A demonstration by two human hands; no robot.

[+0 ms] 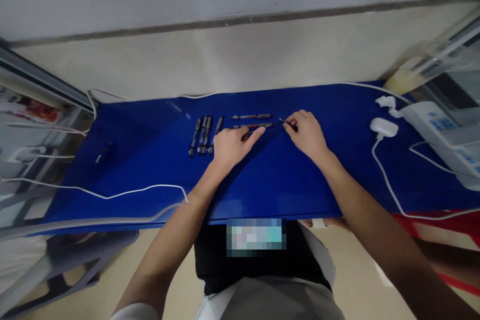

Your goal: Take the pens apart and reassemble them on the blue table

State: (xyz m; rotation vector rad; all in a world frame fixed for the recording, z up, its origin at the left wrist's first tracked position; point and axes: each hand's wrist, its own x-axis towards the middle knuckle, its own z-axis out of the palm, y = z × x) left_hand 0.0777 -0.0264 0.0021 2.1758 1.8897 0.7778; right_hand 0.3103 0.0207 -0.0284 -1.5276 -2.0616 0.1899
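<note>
Two bare hands work mid-frame on the blue desk (285,185): the right hand (305,132) pinches a thin dark piece (287,122), too small to identify, while the spread left hand (234,146) lies just below two pen-like tools (253,125), with four similar tools (204,135) left of it.

A black top (213,265) with white sleeves (133,313), above grey clothing (281,300).

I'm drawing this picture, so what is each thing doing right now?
Right hand: pinching a small tool.
Small dark tool: held, thin tip sticking out.
Left hand: open, fingers stretched out.
Two red-banded pen-like tools: lying flat, side by side.
Four dark pen-like tools: lying flat, close together.
White cable: attached to the white rounded device.
</note>
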